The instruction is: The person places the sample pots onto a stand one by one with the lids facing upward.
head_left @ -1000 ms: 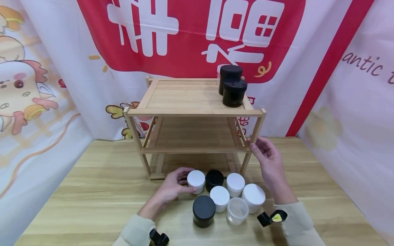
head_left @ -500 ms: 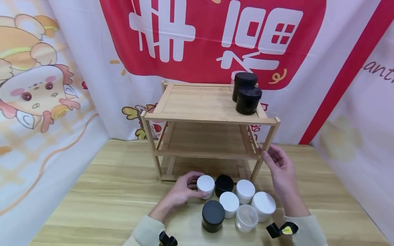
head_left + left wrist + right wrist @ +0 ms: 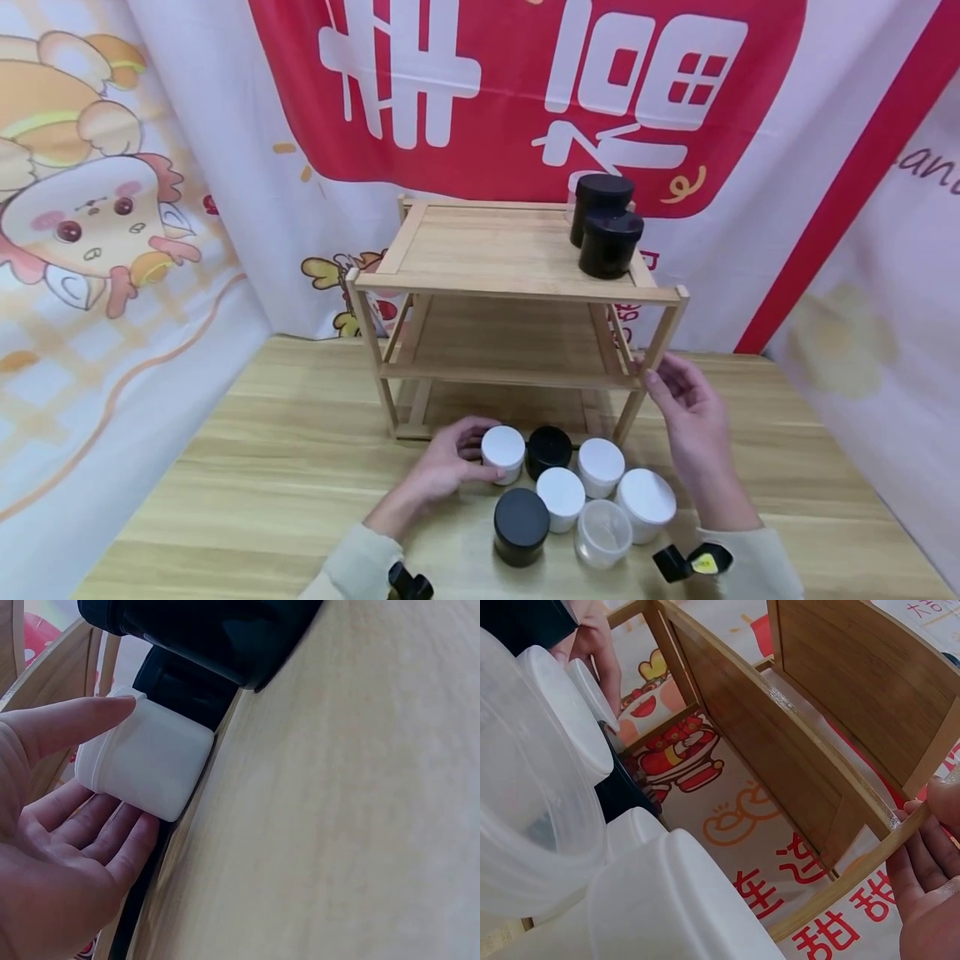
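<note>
My left hand (image 3: 450,462) holds a small white lidded jar (image 3: 502,454) between thumb and fingers, on the table at the left end of a cluster of jars. In the left wrist view the thumb lies along the lid edge of this white jar (image 3: 157,754), while the fingers curl at its other side. At the right, my right hand (image 3: 697,417) grips the front right post of a three-tier wooden shelf rack (image 3: 480,246) near the middle tier. The right wrist view shows the fingers (image 3: 922,870) behind that post, the thumb in front.
Beside the held jar stand a glossy black jar (image 3: 549,450), several white jars (image 3: 561,498), a clear tub (image 3: 603,533) and a matte black jar (image 3: 521,525). On the top tier's right end are two black jars (image 3: 609,246) with a clear container (image 3: 573,196) behind. Printed curtains (image 3: 225,250) surround the table.
The head view has turned, so the whole scene sits further right in the picture. Both hands keep their places, the left at the white jar and the right on the rack's post.
</note>
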A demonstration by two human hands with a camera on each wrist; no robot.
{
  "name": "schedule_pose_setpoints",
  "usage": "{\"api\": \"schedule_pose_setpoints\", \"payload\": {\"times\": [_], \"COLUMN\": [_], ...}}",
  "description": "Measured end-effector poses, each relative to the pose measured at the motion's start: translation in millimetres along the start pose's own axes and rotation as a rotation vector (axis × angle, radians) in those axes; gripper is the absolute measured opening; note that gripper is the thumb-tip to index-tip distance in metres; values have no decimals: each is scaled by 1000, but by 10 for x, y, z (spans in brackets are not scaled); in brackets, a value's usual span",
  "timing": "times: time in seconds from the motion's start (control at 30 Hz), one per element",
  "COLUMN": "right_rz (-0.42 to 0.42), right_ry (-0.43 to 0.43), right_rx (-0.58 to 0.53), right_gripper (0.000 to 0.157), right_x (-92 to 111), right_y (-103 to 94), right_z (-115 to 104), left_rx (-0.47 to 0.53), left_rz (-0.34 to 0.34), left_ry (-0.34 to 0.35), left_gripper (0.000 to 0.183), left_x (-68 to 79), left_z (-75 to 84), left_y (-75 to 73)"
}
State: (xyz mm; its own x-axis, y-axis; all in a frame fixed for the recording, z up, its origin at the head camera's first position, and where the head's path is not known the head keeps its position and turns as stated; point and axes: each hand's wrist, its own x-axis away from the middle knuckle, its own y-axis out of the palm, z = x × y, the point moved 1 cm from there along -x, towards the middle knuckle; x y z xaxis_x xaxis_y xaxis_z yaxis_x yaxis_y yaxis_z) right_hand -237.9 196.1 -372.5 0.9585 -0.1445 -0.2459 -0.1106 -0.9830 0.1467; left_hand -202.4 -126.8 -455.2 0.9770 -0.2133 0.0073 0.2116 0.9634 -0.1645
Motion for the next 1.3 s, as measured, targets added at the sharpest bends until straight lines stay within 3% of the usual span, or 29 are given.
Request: {"api": "schedule_pose_setpoints", "payload": {"times": [0.4,0.8,1.07,1.3], "right_rz": [3,-2,-20,-15], "right_ry": [25,-9,7,21], "right_rx": [45,-7,22,38], "right_gripper": [36,31,34,35], "right_x": [5,-23,-15,-26], "right_y": [-3,-7,-19,-21], "right_z": [-19,28,41,20], "left_rx": [-10,-17,-22,-50], "left_rz": [24,43,66,33], "left_ry": [-31,-28,-18,73], "left_gripper": [64,63,67,65], "left_x": [10,32,173,301], "left_z": [73,195,542,974], "left_y": [-39,-104,-227,-363]}}
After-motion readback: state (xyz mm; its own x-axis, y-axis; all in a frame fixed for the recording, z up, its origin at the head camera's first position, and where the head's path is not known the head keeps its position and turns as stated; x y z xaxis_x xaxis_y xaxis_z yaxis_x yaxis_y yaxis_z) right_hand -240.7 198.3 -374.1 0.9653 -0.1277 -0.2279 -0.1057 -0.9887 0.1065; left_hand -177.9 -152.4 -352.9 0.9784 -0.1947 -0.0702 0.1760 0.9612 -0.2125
